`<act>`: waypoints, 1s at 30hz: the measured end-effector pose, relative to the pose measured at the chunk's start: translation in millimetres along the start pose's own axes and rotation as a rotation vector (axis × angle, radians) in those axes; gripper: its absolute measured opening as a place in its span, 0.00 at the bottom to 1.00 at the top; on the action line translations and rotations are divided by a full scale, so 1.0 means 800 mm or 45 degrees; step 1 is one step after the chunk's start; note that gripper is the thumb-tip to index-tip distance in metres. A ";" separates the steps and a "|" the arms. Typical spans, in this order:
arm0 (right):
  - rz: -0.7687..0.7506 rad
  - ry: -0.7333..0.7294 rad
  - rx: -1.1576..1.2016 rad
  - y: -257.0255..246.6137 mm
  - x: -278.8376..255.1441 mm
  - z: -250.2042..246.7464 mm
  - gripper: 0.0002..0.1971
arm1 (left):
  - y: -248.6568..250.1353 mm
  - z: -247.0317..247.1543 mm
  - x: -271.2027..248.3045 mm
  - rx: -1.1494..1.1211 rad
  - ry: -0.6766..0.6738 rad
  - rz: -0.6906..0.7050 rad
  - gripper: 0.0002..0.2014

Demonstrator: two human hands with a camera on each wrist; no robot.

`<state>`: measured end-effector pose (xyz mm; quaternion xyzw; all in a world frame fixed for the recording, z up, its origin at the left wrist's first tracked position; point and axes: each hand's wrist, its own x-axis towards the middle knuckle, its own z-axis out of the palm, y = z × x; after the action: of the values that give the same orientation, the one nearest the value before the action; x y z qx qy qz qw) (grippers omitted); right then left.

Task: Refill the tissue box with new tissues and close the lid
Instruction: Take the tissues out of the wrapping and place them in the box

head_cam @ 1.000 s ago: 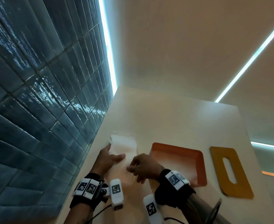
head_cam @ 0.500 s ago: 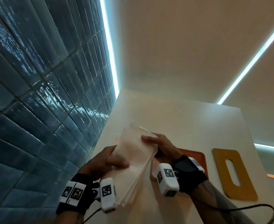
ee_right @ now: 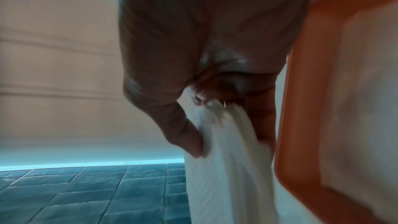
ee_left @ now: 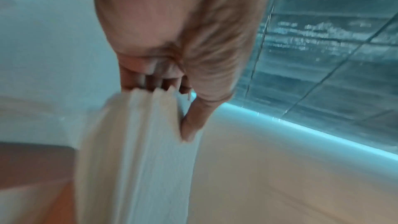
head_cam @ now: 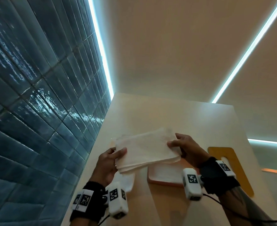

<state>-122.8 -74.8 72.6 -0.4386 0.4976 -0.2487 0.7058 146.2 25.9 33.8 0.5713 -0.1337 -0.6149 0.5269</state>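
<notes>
Tissue stack, white folded paper sheets (head_cam: 146, 148), is held in the air above the near-left part of the orange rectangular open tissue box (head_cam: 164, 182); no contact with the box visible. Left hand (head_cam: 108, 162) pinches the stack's left end, thumb on top, fingers underneath. Right hand (head_cam: 189, 149) pinches the right end the same way, thumb on top. Stack lies roughly level, right end slightly higher, layers fanned at the near edge. Both wrist views are blurred, but each shows the thumb and fingers closed on the paper. Box sits on the pale beige counter (head_cam: 183, 121), and its inside looks pale. Yellow flat lid with an oblong slot (head_cam: 232, 167) lies on the counter right of the box, apart from it. White crumpled wrapper or tissue (head_cam: 126, 181) lies on the counter left of the box, under the left hand; cannot tell which. Dark blue glossy tile wall (head_cam: 36, 95) runs along the counter's left edge, left of the box.
</notes>
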 end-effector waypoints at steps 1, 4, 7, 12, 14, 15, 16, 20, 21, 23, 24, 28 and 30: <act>0.015 -0.006 -0.029 0.003 -0.006 -0.011 0.17 | -0.005 0.013 0.003 0.019 0.047 0.039 0.18; 0.059 0.017 -0.096 0.011 -0.022 -0.044 0.21 | -0.020 0.053 0.012 0.234 0.104 0.174 0.16; 0.087 0.177 -0.256 0.026 -0.028 -0.075 0.19 | -0.034 0.088 0.021 0.533 0.060 0.225 0.16; 0.196 0.346 -0.515 0.055 -0.031 -0.106 0.18 | -0.052 0.125 0.024 1.024 -0.051 0.287 0.33; 0.222 0.369 -0.686 0.058 -0.033 -0.100 0.15 | -0.057 0.135 0.020 1.156 -0.075 0.375 0.38; 0.217 0.385 -0.821 0.059 -0.033 -0.097 0.12 | -0.059 0.139 0.020 1.224 -0.085 0.417 0.37; 0.206 0.388 -0.957 0.060 -0.031 -0.093 0.09 | -0.062 0.141 0.020 1.293 -0.084 0.460 0.35; 0.170 0.374 -1.261 0.068 -0.022 -0.073 0.21 | -0.067 0.148 0.022 1.601 -0.037 0.562 0.30; 0.175 0.392 -1.337 0.069 -0.019 -0.067 0.25 | -0.067 0.150 0.022 1.698 -0.044 0.570 0.31; 0.201 0.390 -1.495 0.070 -0.015 -0.057 0.22 | -0.070 0.157 0.020 1.921 -0.115 0.574 0.32; 0.216 0.365 -1.563 0.071 -0.014 -0.054 0.20 | -0.072 0.161 0.021 2.036 -0.157 0.575 0.32; 0.204 0.367 -1.684 0.072 -0.016 -0.046 0.16 | -0.078 0.173 0.018 2.366 -0.083 0.579 0.27; 0.061 0.475 -1.768 0.071 -0.022 -0.043 0.17 | -0.078 0.179 0.014 2.485 -0.014 0.690 0.26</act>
<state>-165.7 -46.1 27.9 -0.7254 0.6627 0.0699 0.1722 -2.7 -20.0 24.6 0.7000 -0.7055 -0.0995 -0.0490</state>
